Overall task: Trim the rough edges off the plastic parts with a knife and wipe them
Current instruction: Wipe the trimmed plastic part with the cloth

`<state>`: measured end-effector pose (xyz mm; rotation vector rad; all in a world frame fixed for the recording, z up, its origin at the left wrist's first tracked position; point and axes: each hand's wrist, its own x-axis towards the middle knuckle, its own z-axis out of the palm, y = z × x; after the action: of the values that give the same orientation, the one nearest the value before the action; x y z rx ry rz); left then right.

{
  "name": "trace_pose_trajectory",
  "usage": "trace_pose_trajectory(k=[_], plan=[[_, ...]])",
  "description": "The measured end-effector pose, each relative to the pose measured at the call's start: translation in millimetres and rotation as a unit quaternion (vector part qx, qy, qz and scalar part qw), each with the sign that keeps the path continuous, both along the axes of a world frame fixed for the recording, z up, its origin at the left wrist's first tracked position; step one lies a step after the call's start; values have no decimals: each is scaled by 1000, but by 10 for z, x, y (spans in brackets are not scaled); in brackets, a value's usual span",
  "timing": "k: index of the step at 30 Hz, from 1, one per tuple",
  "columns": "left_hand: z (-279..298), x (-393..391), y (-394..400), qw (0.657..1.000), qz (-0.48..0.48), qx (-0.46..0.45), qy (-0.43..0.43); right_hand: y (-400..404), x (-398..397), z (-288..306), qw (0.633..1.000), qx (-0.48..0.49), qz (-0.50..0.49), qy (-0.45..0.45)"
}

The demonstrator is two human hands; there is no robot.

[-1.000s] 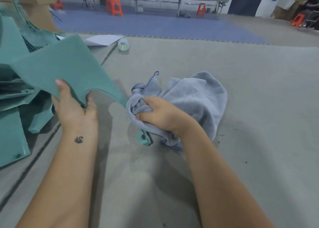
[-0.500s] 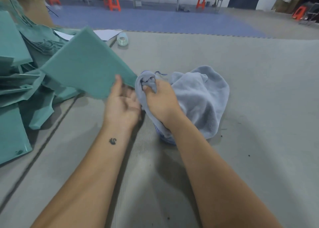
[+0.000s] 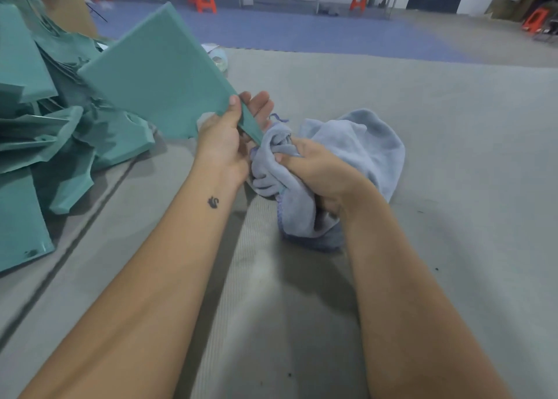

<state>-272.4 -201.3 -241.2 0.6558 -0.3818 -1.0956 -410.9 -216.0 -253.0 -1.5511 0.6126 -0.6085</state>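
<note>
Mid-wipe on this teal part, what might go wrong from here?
The left hand pinches the flat teal plastic part only at one corner, so pressure from the wipe may twist it loose. The right hand grips the bunched light-blue cloth at the part's thin edge; any untrimmed burr there might snag it.

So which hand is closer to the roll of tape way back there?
Left. The left hand, holding the green plastic part, sits just below the tape roll. The right hand, gripping the blue cloth, is farther off, lower and to the right.

Matt smooth plastic part (image 3: 157, 75); fluffy cloth towel (image 3: 362, 148); ribbed grey mat (image 3: 453, 127).
</note>
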Motion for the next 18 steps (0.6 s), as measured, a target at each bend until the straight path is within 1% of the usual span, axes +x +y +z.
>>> trace_pose_trajectory(k=[3,6,8,11,13,15,18], plan=[[43,-37,-112,1000,-3,-5,24,-40,-71,-22,999,28,29,1],[51,-9,-187,994,12,-29,107,-47,-103,-49,998,14,54,36],[15,0,-212,987,19,-40,158,-33,-104,-36,997,-8,43,65],[-54,31,-241,978,27,-53,199,-27,-63,-34,993,-54,4,101],[-81,68,-259,978,29,-58,200,-34,-25,-22,988,-87,-35,119],[-86,62,-259,981,29,-58,181,-27,28,-10,987,-93,-67,115],[-81,22,-259,980,48,-57,185,-14,103,-20,992,-36,-104,68]])
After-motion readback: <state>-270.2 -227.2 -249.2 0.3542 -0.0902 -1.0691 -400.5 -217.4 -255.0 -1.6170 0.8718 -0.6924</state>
